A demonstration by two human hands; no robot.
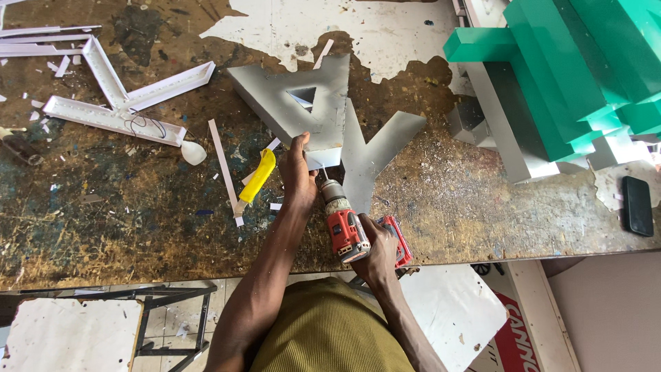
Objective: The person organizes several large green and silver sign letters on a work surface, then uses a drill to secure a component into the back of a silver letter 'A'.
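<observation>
Fingers flat on grey letter; others around red drill.

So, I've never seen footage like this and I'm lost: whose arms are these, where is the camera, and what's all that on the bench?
The single picture comes from a camera worn on a person's head, looking down, so the arms are the person's own. The left hand presses on a grey metal letter shell lying on a worn workbench. The right hand grips a red power drill, its tip at the letter's edge. Nearby lie a yellow-handled cutter, a white letter frame with wiring, stacked green and grey sign letters and a black phone.
</observation>
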